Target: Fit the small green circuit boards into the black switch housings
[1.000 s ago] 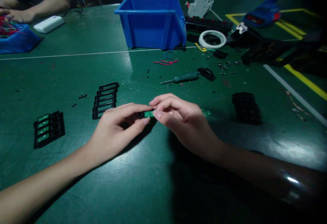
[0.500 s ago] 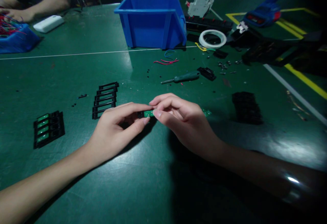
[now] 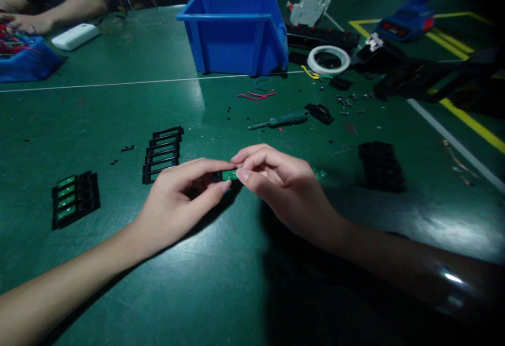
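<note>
Pinching a green board (image 3: 229, 175), left hand (image 3: 179, 193) and right hand (image 3: 282, 180) are nearly closed.

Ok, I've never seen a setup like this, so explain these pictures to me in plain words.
There is no machine: a person works with two bare hands. Every picture comes from one camera worn on that person's head, looking forward and down. Between their fingertips, the left hand and right hand hold a small black part with a green board. On the green table lie black frames, a screwdriver and a white ring; a blue bin stands farther back. The forearm at upper left is another person's.
</note>
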